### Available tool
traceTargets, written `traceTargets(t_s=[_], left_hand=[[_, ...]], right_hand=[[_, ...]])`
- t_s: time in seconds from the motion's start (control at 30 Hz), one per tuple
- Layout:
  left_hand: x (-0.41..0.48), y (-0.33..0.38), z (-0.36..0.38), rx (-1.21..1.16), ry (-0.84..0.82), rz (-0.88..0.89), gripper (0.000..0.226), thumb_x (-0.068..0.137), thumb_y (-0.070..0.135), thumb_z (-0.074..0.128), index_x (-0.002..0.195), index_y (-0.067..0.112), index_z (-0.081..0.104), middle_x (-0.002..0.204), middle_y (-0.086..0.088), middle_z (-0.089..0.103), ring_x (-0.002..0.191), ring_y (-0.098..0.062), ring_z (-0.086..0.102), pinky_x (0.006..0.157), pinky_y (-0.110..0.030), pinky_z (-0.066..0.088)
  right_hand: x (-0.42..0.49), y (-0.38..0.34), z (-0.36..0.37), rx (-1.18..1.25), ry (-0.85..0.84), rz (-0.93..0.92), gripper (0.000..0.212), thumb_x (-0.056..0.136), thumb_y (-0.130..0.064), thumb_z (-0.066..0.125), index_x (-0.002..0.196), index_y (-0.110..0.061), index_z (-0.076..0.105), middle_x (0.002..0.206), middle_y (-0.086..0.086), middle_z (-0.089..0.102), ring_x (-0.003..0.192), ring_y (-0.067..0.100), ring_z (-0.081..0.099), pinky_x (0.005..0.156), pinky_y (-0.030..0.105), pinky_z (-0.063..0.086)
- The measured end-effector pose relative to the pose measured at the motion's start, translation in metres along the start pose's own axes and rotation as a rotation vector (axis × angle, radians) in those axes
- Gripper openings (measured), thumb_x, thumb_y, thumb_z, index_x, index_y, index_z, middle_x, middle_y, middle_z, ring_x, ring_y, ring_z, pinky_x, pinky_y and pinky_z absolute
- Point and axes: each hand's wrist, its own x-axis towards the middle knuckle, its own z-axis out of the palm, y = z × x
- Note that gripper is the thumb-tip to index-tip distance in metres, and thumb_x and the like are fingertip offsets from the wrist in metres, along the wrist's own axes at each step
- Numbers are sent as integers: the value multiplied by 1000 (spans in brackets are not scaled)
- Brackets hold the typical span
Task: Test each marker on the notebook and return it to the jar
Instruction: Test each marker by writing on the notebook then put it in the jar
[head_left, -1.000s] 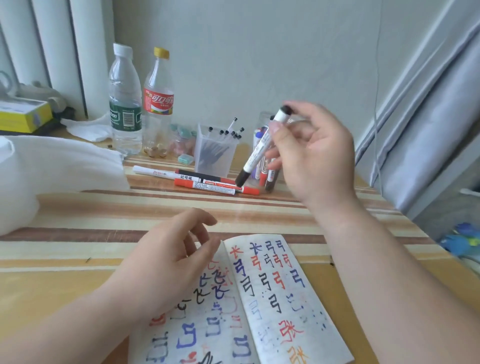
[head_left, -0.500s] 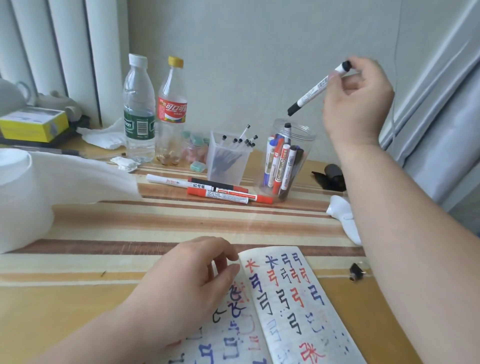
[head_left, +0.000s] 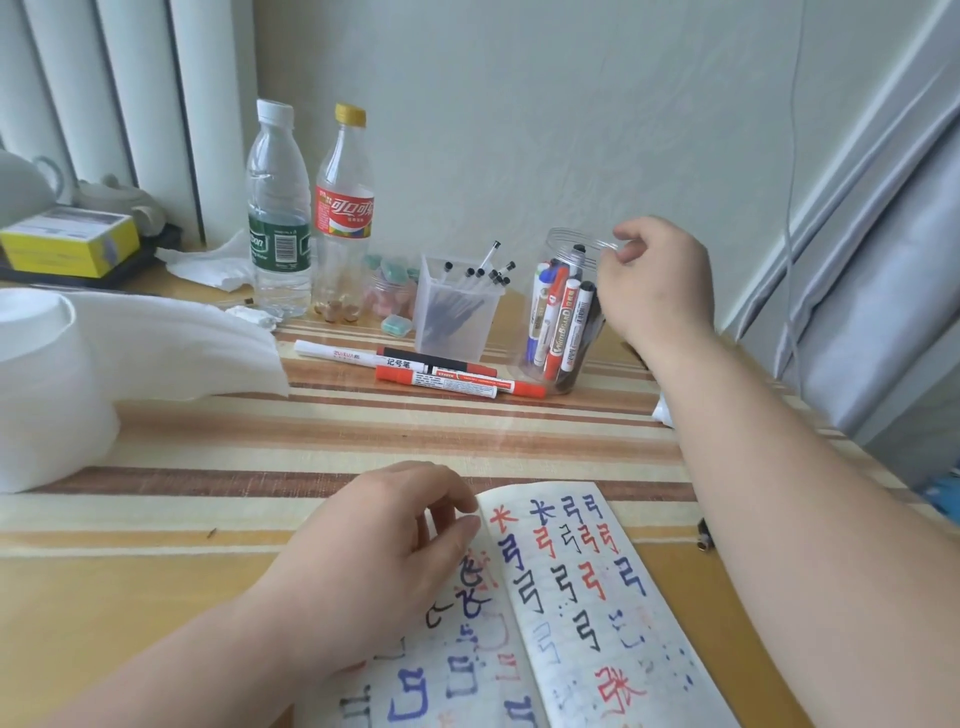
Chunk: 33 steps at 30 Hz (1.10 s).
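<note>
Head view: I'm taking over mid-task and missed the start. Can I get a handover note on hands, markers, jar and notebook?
Left hand: open, resting on the notebook, on its left page.
Right hand: fingers loosely curled at the rim of the jar, holding no marker.
Jar upright with several markers inside; loose markers lie on the table before the pen cup.
Done: pages carry red, blue and black test marks.
Left: probably test the loose markers, then jar them.

right hand (head_left: 655, 291) forward, fingers (head_left: 629, 245) loose
</note>
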Motion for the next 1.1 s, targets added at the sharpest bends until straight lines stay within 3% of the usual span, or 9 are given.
traceTargets(t_s=[0.1,0.23,0.33,0.4,0.5,0.6,0.7,0.83,1.1], left_hand=[[0,1,-1,17,-10,-4,9,93,46,59,86,41,62,94,30,61,84,0,60,65,-17,47],[0,0,-1,16,-15,-20,12,94,42,62,86,36,67,79,22,64,81,2,60,63,-14,43],[0,0,-3,13,-4,-19,13,94,39,63,85,31,68,77,22,64,79,3,59,63,-11,41],[0,-1,-4,11,2,-16,13,94,38,63,86,30,69,76,19,65,80,1,59,64,-12,42],[0,-2,-6,30,8,-17,12,95,37,63,90,29,70,79,15,66,80,-2,60,70,-20,48],[2,-3,-9,97,19,-4,12,93,40,65,100,31,70,93,17,63,87,-3,58,81,-26,50],[7,-8,-12,341,-21,-72,39,88,61,62,121,40,59,113,20,56,111,-9,47,97,-28,38],[10,-8,-15,515,-149,-230,62,85,78,51,135,41,44,127,16,53,123,-15,42,107,-41,30],[14,-2,-14,514,-193,-267,26,100,52,51,112,31,57,119,7,57,118,-19,45,105,-40,30]], right_hand=[[-37,-11,5,21,32,-175,17,89,-18,62,101,-18,73,100,-3,66,91,18,61,76,27,44],[-80,-28,37,-90,-520,-251,15,91,-20,62,99,-25,73,101,-8,71,92,19,64,83,34,55],[-95,-35,62,-217,-709,-261,29,93,-23,62,120,-32,69,123,-6,67,112,23,63,95,40,53],[-99,-37,76,-276,-716,-265,36,92,-23,61,125,-35,67,126,-7,67,117,23,61,94,37,50],[-101,-39,89,-332,-639,-331,28,91,-24,61,116,-33,69,110,-6,64,100,23,60,69,31,37],[-98,-42,92,-298,-550,-366,26,90,-23,62,115,-25,67,101,-4,53,97,23,55,70,33,34],[-95,-47,92,-383,-664,-343,33,88,-22,64,122,-24,64,113,0,57,100,25,56,72,36,37],[-95,-49,88,-439,-729,-323,22,85,-18,61,106,-24,64,104,1,60,90,27,57,71,36,42],[-111,-49,49,-381,-703,-227,15,79,-38,67,79,-25,60,81,-3,63,75,21,60,63,33,49]])
